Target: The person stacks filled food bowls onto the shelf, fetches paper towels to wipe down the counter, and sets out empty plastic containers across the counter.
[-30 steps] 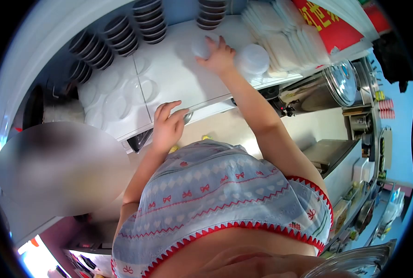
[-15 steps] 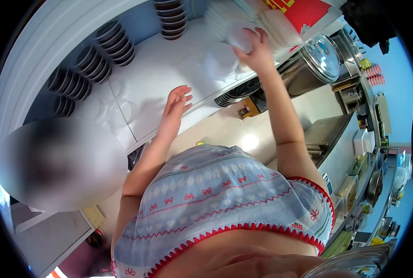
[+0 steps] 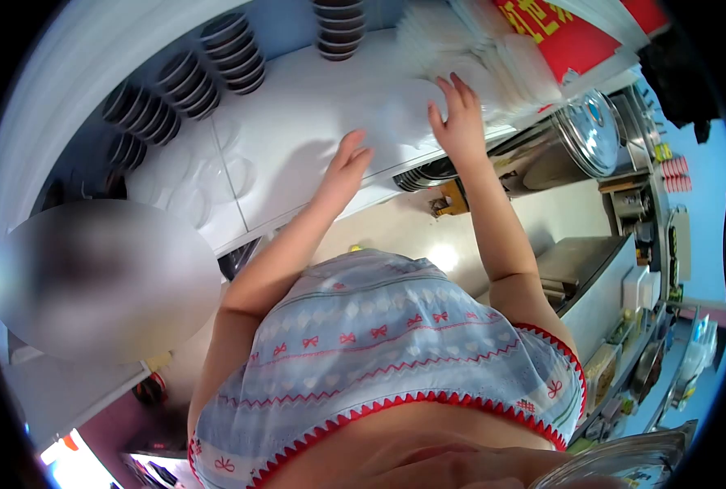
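Note:
My right hand (image 3: 461, 126) reaches over the far right part of the white counter (image 3: 298, 122), fingers spread, beside a blurred round translucent plastic piece (image 3: 412, 110) that looks like a lid or bowl. Its fingertips are close to another pale round piece; whether they touch it is unclear. Stacks of translucent plastic containers or lids (image 3: 526, 69) stand just beyond. My left hand (image 3: 348, 173) hovers above the counter's front edge, thumb apart from the partly curled fingers, with nothing visible in it.
Several stacks of dark bowls (image 3: 233, 53) line the counter's back. Loose clear round lids (image 3: 188, 204) lie at its left. A large pot with a shiny lid (image 3: 587, 134) stands right. A blurred pale oval (image 3: 106, 281) covers the left side. A red sign (image 3: 563, 41) is at upper right.
My left hand has moved right, toward the round plastic pieces. My right hand's fingers, earlier against a pale round piece, now spread beside the pieces. The view has shifted slightly.

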### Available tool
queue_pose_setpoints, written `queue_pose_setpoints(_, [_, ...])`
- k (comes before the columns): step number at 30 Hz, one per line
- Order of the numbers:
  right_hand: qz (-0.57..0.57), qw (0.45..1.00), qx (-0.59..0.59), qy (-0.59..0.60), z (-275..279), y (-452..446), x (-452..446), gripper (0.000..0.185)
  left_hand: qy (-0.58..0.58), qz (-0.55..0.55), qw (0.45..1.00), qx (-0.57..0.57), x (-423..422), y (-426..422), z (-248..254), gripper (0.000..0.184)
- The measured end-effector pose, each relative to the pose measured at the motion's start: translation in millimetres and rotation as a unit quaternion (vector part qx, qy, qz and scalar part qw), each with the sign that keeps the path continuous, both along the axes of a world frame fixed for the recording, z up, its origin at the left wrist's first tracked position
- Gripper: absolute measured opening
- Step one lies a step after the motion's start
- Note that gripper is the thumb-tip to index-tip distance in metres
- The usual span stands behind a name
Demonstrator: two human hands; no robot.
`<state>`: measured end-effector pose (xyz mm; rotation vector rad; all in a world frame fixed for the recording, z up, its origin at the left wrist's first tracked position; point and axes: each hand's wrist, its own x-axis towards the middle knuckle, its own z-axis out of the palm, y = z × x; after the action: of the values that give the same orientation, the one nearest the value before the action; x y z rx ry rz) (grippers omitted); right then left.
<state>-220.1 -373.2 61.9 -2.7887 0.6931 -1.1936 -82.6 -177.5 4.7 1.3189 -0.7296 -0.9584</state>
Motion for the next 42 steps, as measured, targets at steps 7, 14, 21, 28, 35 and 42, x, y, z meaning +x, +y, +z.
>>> queue_pose_setpoints(7, [-0.011,0.999,-0.023,0.038,-40.2,24.9,27.8,0.054,-0.195,0.086,0.976,-0.05,5.2,-86.7,-29.0,0.048])
queue_pose_setpoints(14, [0.013,0.996,0.078,0.051,-34.5,60.0,34.0,0.049,-0.286,0.118,0.951,-0.027,15.4,-33.0,-19.3,0.044])
queue_pose_setpoints(21, [0.129,0.947,0.292,-0.014,-38.3,100.3,53.1,0.052,-0.206,0.199,0.955,0.08,14.7,2.4,-53.9,0.056])
queue_pose_setpoints(28, [0.224,0.91,0.349,-0.022,-50.9,113.5,41.1,0.054,0.115,0.221,0.968,0.036,5.0,64.0,-0.3,0.064])
queue_pose_setpoints(35, [0.373,0.737,0.559,-0.073,-53.1,156.6,36.7,0.053,0.31,0.2,0.925,-0.091,8.1,139.4,3.6,0.065])
queue_pose_setpoints(42, [0.438,0.667,0.603,0.011,-46.4,201.1,45.8,0.067,0.35,0.173,0.88,-0.269,-1.1,184.0,-1.2,0.075])
